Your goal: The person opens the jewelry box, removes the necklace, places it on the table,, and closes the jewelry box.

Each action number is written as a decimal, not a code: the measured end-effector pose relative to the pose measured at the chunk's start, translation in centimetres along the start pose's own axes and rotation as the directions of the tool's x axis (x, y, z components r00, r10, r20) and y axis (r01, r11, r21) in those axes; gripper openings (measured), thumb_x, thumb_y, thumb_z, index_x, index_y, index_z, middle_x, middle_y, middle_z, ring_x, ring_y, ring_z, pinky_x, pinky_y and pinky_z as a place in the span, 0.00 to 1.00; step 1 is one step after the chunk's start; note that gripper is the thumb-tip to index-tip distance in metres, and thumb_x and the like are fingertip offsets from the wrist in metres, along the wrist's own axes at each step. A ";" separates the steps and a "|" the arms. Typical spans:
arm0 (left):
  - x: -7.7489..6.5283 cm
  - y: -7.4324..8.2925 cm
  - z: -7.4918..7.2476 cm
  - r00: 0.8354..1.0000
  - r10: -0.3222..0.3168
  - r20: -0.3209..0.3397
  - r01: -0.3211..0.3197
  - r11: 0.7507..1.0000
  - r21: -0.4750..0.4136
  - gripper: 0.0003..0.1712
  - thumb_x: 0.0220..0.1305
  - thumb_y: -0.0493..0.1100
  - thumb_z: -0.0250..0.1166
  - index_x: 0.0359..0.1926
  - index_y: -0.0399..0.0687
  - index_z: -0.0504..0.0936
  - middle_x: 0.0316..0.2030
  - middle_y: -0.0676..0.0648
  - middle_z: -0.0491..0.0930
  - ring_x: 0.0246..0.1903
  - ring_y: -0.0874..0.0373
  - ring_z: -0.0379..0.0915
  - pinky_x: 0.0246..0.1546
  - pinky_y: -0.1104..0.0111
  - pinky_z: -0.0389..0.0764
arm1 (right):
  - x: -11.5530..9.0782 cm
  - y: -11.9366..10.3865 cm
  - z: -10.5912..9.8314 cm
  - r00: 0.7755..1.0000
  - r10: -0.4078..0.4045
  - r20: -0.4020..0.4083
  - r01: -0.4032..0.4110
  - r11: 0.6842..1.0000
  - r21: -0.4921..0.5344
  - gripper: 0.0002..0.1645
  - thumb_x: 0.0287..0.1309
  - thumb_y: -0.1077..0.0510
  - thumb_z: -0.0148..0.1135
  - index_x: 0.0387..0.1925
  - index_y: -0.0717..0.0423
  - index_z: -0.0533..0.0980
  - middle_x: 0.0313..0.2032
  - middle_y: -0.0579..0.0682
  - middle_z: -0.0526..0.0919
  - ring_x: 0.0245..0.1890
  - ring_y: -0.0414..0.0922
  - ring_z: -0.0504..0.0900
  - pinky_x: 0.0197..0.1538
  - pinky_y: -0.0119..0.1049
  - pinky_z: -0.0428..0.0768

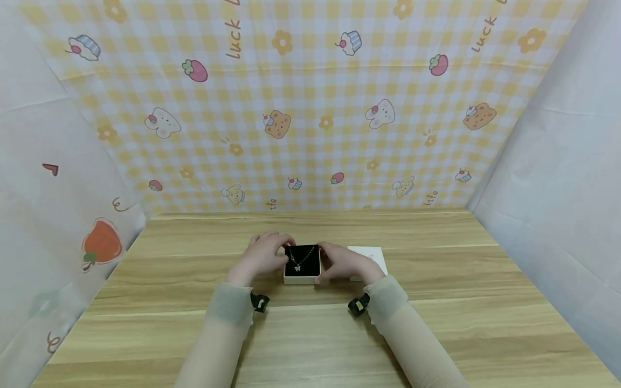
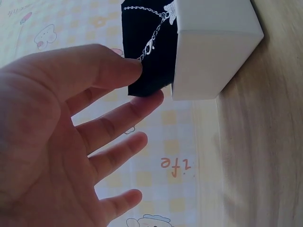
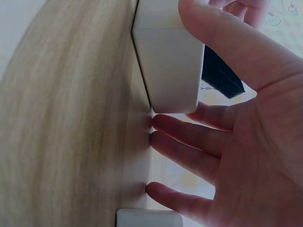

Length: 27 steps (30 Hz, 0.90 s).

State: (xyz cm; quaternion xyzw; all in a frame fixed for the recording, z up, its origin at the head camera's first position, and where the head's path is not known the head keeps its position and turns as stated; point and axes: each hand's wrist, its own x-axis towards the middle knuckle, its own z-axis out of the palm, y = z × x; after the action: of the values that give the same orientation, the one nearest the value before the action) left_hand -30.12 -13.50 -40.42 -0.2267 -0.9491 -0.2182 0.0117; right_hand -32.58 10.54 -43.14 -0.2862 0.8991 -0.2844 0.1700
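Note:
A small white box (image 1: 299,280) stands on the table, and a black pad (image 2: 161,66) sticks up out of its open top. On the pad hangs a silver necklace (image 2: 156,33) with a butterfly pendant (image 1: 297,267). My left hand (image 1: 259,256) pinches the pad's edge between thumb and index finger, its other fingers spread in the left wrist view. At the box's right side, my right hand (image 1: 346,262) holds it, the thumb on the near face and the index finger behind. Its remaining fingers reach down beside the box in the right wrist view.
A white lid (image 1: 371,253) lies on the wooden table (image 1: 310,345) to the right, partly behind my right hand. A yellow checked cloth (image 1: 310,151) hangs behind the table, with pale cloth at both sides.

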 end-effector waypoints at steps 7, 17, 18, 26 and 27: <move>0.0 0.3 -0.2 0.999 0.019 -0.029 -0.019 1.000 -0.010 0.15 0.58 0.36 0.65 0.46 0.54 0.81 0.45 0.52 0.81 0.53 0.50 0.70 0.62 0.36 0.50 | 0.0 0.1 0.0 1.000 -0.006 -0.003 0.006 1.000 -0.002 0.56 0.46 0.46 0.77 0.70 0.62 0.57 0.63 0.55 0.69 0.63 0.47 0.67 0.65 0.44 0.63; 0.1 0.4 -0.1 0.996 0.055 -0.067 -0.057 0.998 -0.035 0.12 0.59 0.35 0.64 0.42 0.54 0.82 0.43 0.53 0.82 0.53 0.50 0.72 0.62 0.38 0.52 | 0.0 0.1 0.1 1.000 -0.029 -0.012 0.029 1.000 -0.009 0.52 0.46 0.47 0.77 0.67 0.60 0.60 0.61 0.53 0.71 0.61 0.46 0.68 0.65 0.44 0.64; 0.2 0.3 -0.1 0.996 0.056 -0.069 -0.059 0.998 -0.038 0.12 0.59 0.35 0.64 0.42 0.54 0.83 0.42 0.53 0.82 0.52 0.50 0.72 0.62 0.38 0.52 | 0.0 0.1 0.1 0.999 -0.030 -0.012 0.030 1.000 -0.007 0.52 0.45 0.47 0.77 0.67 0.59 0.61 0.60 0.53 0.71 0.61 0.46 0.69 0.65 0.44 0.64; 0.2 0.3 -0.2 0.993 0.083 -0.080 -0.092 0.989 -0.114 0.11 0.59 0.36 0.65 0.42 0.52 0.83 0.39 0.53 0.83 0.49 0.50 0.74 0.57 0.44 0.60 | -0.1 0.1 0.0 0.999 -0.036 -0.010 0.036 0.999 0.003 0.51 0.46 0.47 0.77 0.66 0.58 0.61 0.59 0.52 0.72 0.58 0.45 0.70 0.64 0.44 0.65; 0.2 0.3 -0.2 0.993 0.085 -0.080 -0.095 0.987 -0.131 0.11 0.59 0.36 0.65 0.43 0.51 0.83 0.38 0.52 0.83 0.49 0.49 0.74 0.56 0.44 0.61 | -0.1 0.1 0.0 0.999 -0.035 -0.011 0.035 0.999 0.005 0.51 0.46 0.47 0.77 0.66 0.58 0.61 0.59 0.52 0.72 0.58 0.45 0.70 0.64 0.45 0.65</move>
State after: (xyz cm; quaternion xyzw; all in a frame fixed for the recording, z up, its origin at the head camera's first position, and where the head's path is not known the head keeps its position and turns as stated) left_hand -30.20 -13.23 -40.06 -0.2616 -0.9198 -0.2894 0.0413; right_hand -32.55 10.66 -43.20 -0.2996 0.8942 -0.2913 0.1607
